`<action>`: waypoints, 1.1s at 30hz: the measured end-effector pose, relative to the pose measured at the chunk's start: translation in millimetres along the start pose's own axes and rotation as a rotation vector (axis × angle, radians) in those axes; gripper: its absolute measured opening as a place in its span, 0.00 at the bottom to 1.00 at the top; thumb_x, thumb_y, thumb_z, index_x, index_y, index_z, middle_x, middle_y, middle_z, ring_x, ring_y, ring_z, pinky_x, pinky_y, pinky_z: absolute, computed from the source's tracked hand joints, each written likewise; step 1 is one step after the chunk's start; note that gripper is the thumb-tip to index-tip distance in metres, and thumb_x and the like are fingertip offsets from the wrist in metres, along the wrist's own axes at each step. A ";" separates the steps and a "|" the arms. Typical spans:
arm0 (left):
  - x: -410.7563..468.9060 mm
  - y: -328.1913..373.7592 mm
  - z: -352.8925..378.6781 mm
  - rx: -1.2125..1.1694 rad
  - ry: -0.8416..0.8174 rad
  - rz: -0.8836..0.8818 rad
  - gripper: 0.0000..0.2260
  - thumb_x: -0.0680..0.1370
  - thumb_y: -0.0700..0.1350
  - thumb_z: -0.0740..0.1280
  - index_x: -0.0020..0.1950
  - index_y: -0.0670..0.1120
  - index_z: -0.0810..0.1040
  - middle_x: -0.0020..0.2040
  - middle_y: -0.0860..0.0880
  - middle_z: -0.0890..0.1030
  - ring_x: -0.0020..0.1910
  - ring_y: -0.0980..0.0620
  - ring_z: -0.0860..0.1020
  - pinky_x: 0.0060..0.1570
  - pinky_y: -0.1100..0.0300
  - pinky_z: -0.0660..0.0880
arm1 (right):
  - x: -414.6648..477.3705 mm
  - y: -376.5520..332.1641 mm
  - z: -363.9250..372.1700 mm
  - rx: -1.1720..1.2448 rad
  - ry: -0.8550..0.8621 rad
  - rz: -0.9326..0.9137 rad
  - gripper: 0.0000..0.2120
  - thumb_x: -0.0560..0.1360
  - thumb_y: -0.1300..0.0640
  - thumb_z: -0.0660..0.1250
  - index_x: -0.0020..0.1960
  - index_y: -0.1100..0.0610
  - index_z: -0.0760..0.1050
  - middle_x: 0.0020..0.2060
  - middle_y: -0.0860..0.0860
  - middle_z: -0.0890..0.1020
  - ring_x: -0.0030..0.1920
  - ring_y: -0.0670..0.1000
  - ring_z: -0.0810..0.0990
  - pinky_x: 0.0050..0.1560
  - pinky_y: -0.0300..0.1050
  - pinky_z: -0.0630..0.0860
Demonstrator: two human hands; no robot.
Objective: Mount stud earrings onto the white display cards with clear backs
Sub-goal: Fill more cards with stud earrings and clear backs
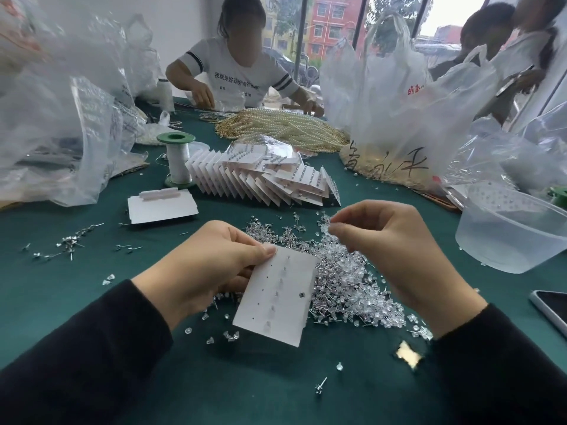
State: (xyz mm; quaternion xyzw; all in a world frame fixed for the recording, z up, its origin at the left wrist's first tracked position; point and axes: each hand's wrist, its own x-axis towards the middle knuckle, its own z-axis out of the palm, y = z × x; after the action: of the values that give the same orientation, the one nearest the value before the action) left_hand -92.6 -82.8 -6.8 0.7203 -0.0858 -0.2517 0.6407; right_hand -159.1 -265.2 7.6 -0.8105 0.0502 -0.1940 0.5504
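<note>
display card [276, 294] is up off the green table [61, 286], tilted, with a column of clear backs running down its middle. left hand [208, 265] grips the top left corner, thumb pressed on the face. right hand [389, 243] hovers over the pile of studs and backs [346, 283], thumb and forefinger pinched together, and what's between them is too small to tell. finished cards [264, 182] are fanned out behind, with a plastic tub [515, 234] at right.

I see green-cloth table [61, 302] | centre: heap of studs and clear backs [346, 271] | behind it: fanned row of filled cards [264, 179], spool [177, 159], pearl strands [282, 124] | my right: clear tub [515, 231], phone [552, 308]
</note>
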 end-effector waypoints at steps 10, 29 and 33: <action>-0.8 -4.1 6.9 0.042 0.009 0.090 0.08 0.74 0.39 0.68 0.36 0.38 0.81 0.28 0.48 0.81 0.25 0.57 0.78 0.22 0.69 0.70 | -15.5 -0.9 45.4 -0.280 -0.012 -0.284 0.06 0.67 0.64 0.73 0.38 0.54 0.82 0.36 0.46 0.82 0.38 0.45 0.80 0.43 0.42 0.78; -1.8 -10.2 9.4 0.194 0.129 0.237 0.10 0.74 0.40 0.68 0.34 0.41 0.82 0.36 0.38 0.82 0.31 0.50 0.74 0.34 0.58 0.70 | -22.5 8.6 60.7 -0.235 0.089 -0.265 0.06 0.67 0.68 0.71 0.36 0.59 0.82 0.34 0.49 0.80 0.35 0.45 0.78 0.37 0.37 0.76; -1.7 -10.3 11.1 0.138 0.160 0.264 0.11 0.74 0.39 0.67 0.32 0.42 0.82 0.29 0.46 0.80 0.28 0.53 0.74 0.30 0.63 0.71 | -22.5 6.9 63.1 -0.220 0.131 -0.236 0.05 0.67 0.67 0.71 0.35 0.58 0.82 0.34 0.49 0.80 0.35 0.45 0.78 0.37 0.41 0.76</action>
State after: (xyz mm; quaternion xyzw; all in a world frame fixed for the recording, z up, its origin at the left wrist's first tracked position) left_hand -101.3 -90.2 -16.8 0.7629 -0.1455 -0.1009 0.6218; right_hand -155.6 -206.2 -24.7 -0.8517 0.0112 -0.3031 0.4273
